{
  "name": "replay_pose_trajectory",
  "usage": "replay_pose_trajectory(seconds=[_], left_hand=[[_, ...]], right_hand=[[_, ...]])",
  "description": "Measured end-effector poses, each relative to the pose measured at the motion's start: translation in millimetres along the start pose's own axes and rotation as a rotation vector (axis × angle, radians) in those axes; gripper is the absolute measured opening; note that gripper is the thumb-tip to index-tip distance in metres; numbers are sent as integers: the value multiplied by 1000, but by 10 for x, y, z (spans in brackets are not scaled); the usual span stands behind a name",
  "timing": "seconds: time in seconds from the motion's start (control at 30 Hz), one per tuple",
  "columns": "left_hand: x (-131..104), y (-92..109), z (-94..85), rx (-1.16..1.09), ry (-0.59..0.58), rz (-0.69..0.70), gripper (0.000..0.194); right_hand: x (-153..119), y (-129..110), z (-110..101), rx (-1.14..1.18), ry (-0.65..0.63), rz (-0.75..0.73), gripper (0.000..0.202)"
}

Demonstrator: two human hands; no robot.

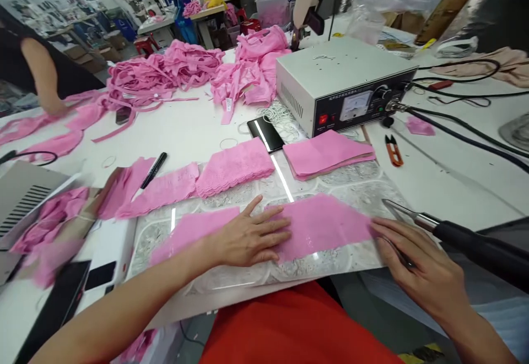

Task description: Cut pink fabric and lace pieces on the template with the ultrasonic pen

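My left hand [252, 237] lies flat with fingers spread, across the gap between two pink fabric pieces. The fingertips press on the right fabric piece [326, 223]; the left fabric piece [194, 226] is partly under my wrist. At the far right tip of the right piece, my right hand [417, 265] has its fingers curled together, fingertips touching the cloth. A small dark metal tool [399, 251] shows partly within that hand; its kind is hidden. Just above it, a black-handled iron [463, 240] with a bent metal tip points left.
Behind the patterned board [355, 188] lie lace-edged pink pieces [235, 168], a stack of pink panels [328, 155], a phone [265, 134] and a marker [154, 170]. A power unit [347, 86], orange snips [393, 151] and cables stand right. Another person's arm [43, 77] handles pink fabric at left.
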State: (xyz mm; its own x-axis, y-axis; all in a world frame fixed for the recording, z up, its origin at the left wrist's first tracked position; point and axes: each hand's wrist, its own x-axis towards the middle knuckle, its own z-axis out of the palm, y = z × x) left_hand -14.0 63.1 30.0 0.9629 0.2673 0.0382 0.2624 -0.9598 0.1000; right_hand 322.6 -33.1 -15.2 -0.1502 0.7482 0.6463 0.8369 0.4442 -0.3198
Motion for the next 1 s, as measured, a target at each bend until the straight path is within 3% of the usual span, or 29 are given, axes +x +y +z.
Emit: replay_pose_trajectory(seconds=[0.2,0.37,0.63,1.0], left_hand=[[-115,66,16,6,34,-36,44],[-95,83,22,1,-26,-49,44],[-142,156,-35,-74,128,-69,26],[13,127,-72,-232,46,-156,30]], right_hand=[[-36,46,18,15,-36,-14,34],[-32,55,20,-5,-66,-40,37],[-44,64,-6,-24,-75,-58,43],[-51,84,8,-32,-81,-34,37]])
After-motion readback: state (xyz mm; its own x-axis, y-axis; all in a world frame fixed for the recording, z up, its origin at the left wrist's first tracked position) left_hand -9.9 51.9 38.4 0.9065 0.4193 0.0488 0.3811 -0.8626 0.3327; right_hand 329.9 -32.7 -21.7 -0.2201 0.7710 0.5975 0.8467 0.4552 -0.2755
